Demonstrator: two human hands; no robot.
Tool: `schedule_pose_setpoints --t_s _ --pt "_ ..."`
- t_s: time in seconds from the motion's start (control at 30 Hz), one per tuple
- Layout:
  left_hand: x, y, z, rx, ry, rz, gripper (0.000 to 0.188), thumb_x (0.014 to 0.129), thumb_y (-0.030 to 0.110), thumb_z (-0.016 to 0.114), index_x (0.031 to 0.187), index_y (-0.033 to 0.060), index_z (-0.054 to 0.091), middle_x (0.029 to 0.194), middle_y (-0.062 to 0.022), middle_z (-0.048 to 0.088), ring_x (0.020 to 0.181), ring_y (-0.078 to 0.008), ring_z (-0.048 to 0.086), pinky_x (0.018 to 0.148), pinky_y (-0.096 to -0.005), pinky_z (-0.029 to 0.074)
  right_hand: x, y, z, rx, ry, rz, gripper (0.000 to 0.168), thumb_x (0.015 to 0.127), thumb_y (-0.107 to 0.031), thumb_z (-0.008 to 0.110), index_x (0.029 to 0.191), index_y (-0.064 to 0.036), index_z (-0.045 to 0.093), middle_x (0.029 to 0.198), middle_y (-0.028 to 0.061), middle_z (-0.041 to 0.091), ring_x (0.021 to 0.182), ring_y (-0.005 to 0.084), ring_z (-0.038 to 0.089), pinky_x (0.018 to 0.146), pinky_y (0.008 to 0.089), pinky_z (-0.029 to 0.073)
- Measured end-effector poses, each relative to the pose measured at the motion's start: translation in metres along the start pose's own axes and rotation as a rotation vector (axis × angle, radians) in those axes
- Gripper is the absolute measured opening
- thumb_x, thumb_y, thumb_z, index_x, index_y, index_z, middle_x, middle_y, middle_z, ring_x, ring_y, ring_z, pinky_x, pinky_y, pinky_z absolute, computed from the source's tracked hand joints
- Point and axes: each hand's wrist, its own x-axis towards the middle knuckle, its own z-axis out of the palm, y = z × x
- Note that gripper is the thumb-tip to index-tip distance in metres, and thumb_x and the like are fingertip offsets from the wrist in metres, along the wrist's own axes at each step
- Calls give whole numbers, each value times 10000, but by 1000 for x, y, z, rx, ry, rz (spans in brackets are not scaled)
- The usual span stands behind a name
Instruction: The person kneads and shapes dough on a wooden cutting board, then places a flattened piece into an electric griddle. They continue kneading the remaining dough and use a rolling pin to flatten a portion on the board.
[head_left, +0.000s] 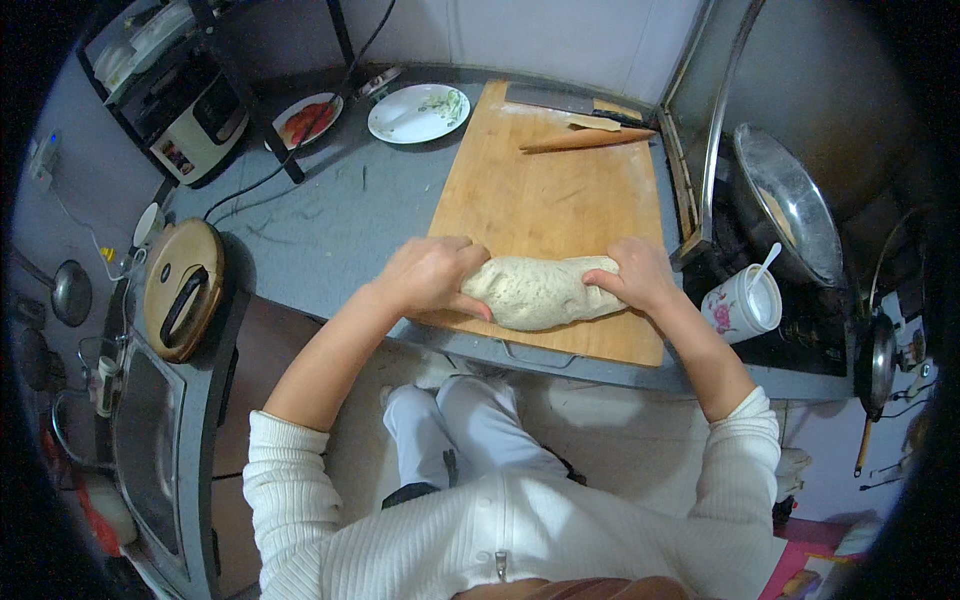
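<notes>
A thick, pale log of dough (541, 294) lies crosswise near the front of a wooden cutting board (551, 195). My left hand (435, 276) grips its left end, with the thumb along the near side. At the right end, my right hand (636, 276) has its thumb on top of the dough and its fingers round the far side. Small pits and creases mark the dough's surface. At the board's far edge are a cleaver (551, 97) and a tapered wooden rolling pin (589, 139).
Left of the board stand a white plate (418, 114) and a plate with red sauce (306, 124). A black cable (259, 182) crosses the counter near a round electric pan (182, 289). To the right are a floral canister with a spoon (739, 307) and a metal basin (795, 210).
</notes>
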Motion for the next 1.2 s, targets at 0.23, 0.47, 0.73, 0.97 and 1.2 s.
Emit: schedule_pose_setpoints --t_s 0.23,0.47,0.73,0.97,1.2 --pt "0 -3 -10 196 301 89 601 620 538 707 1036 124 577 973 -50 575 947 -255 552 829 -400 436 -4 12 -14 -8 310 -183 445 760 -462 655 873 -33 607 808 127 561 825 337 539 793 412 426" --pt "-10 -5 8 75 280 -30 571 701 476 700 1111 95 584 1102 -101 549 1100 -303 483 995 -436 311 -18 12 -18 119 39 -119 544 713 -346 722 1159 -76 566 1046 139 584 1034 319 521 896 408 376" --pt "39 6 4 -162 182 -206 698 745 618 591 1103 19 612 1075 -205 605 1007 -360 570 878 -430 440 4 1 -13 344 164 -103 497 754 -347 683 1140 -49 588 1165 166 575 1095 322 520 946 400 381" --pt "75 10 10 -180 -184 -373 853 750 773 429 1018 -4 655 982 -251 638 916 -377 616 796 -440 481 63 -23 -13 543 -319 123 544 851 -449 528 1152 1 581 1193 222 564 1086 373 542 935 418 405" --pt "38 26 23 -97 273 -131 580 722 568 657 945 35 607 878 -161 599 874 -352 580 753 -426 465 21 -38 -3 249 -116 -116 644 737 -475 667 1188 -30 551 1186 197 549 1098 356 514 909 426 413"
